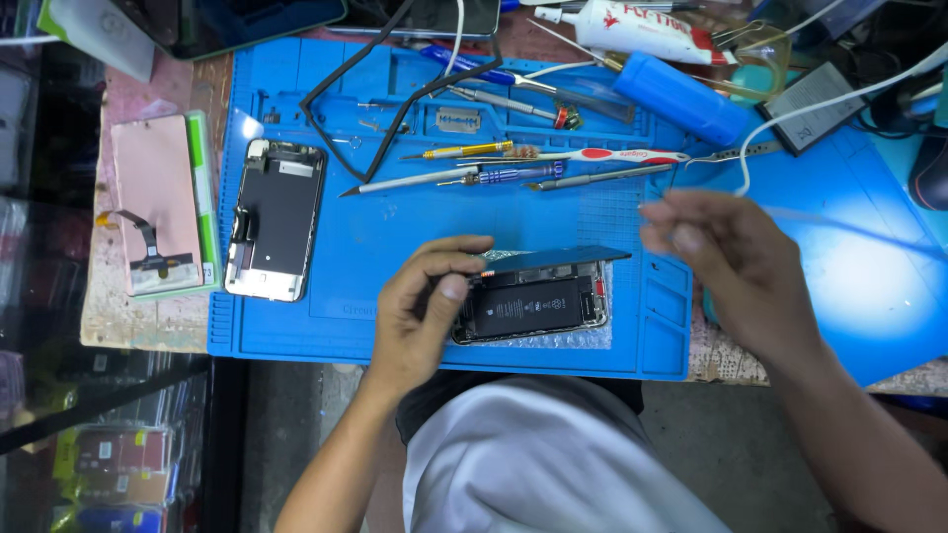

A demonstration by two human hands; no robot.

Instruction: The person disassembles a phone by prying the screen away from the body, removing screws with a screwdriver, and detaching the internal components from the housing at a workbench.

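An opened phone (538, 308) with its black battery showing lies near the front edge of a blue work mat (375, 247). My left hand (425, 311) grips the phone's left end, with the thumb on its frame, and holds the dark screen panel (558, 259) tilted up above the body. My right hand (726, 262) hovers blurred to the right of the phone, fingers apart, with nothing clearly in it. A white cable (790, 118) runs just above that hand.
A second phone frame (272, 219) lies at the mat's left, a pink screen panel (156, 202) beside it. Screwdrivers, tweezers (553, 178), a black gasket loop (395, 94), a glue tube (647, 30) and a blue cylinder (681, 97) crowd the back.
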